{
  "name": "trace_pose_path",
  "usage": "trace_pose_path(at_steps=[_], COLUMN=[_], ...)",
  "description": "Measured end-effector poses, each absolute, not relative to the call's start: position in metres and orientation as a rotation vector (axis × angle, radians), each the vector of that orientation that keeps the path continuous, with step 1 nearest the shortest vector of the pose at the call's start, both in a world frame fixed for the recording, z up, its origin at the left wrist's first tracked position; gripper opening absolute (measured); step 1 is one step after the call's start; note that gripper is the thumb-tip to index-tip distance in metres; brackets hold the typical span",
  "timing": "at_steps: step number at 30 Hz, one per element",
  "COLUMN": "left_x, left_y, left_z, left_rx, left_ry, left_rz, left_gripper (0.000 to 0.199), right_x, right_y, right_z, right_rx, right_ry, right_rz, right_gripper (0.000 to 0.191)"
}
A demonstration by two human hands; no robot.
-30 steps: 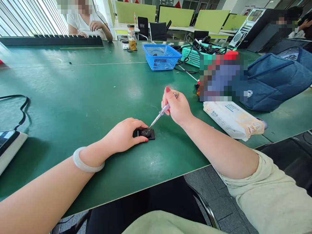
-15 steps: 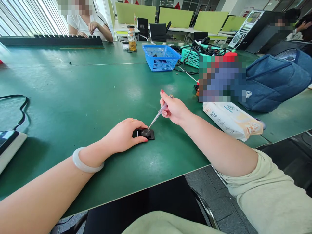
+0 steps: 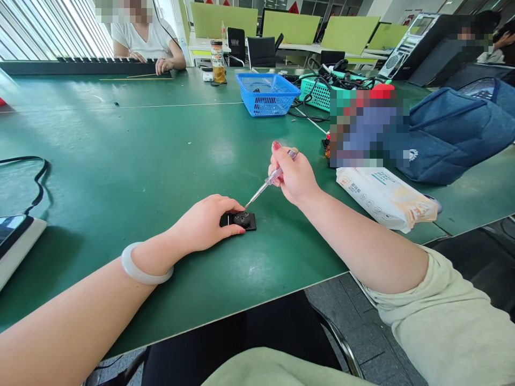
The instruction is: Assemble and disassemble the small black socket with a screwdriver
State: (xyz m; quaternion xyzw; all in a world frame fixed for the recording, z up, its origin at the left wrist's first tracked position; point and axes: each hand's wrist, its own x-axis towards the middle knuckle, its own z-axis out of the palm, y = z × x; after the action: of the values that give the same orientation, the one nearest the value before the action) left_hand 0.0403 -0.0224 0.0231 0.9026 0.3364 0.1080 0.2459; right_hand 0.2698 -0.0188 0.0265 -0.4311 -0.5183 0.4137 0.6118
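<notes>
My left hand [image 3: 209,222] grips a small black rectangular part [image 3: 250,221] between thumb and fingers, with the part lying on the green table. A round raised piece with small marks or holes shows on its top; the left end is hidden by my fingers. My right hand [image 3: 296,174] is closed around the clear handle of a thin screwdriver [image 3: 266,185]. Its metal shaft slants down to the left. The tip is at the far edge of the black part, close to my left fingers; whether it touches cannot be made out.
A white soft pack of tissues [image 3: 382,198] and a blue bag [image 3: 454,134] lie to the right. Farther back are a blue basket [image 3: 269,102], a green basket of cables [image 3: 316,95] and a jar [image 3: 218,64]. Across the table [image 3: 120,161] sits another person [image 3: 147,40].
My right hand has moved slightly up and right, with the screwdriver leaning lower and its tip shifted off the round piece. My left hand holds still. The other person's hand has lowered to the table.
</notes>
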Motion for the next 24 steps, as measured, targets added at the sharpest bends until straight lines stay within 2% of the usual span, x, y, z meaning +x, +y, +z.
trace_pose_path(at_steps=[9,24], left_x=[0.0401,0.0405], left_y=[-0.0231,-0.0222], left_z=[0.0229,0.0214], left_rx=[2.455,2.457], left_ry=[0.956,0.943], left_rz=[0.3,0.305], left_gripper=[0.044,0.039], right_x=[0.2666,0.2666], right_y=[-0.0218,-0.022], right_z=[0.0279,0.0259], right_rx=[-0.968,-0.964], right_ry=[-1.227,-1.257], right_rz=[0.933,0.942], right_gripper=[0.067,0.066])
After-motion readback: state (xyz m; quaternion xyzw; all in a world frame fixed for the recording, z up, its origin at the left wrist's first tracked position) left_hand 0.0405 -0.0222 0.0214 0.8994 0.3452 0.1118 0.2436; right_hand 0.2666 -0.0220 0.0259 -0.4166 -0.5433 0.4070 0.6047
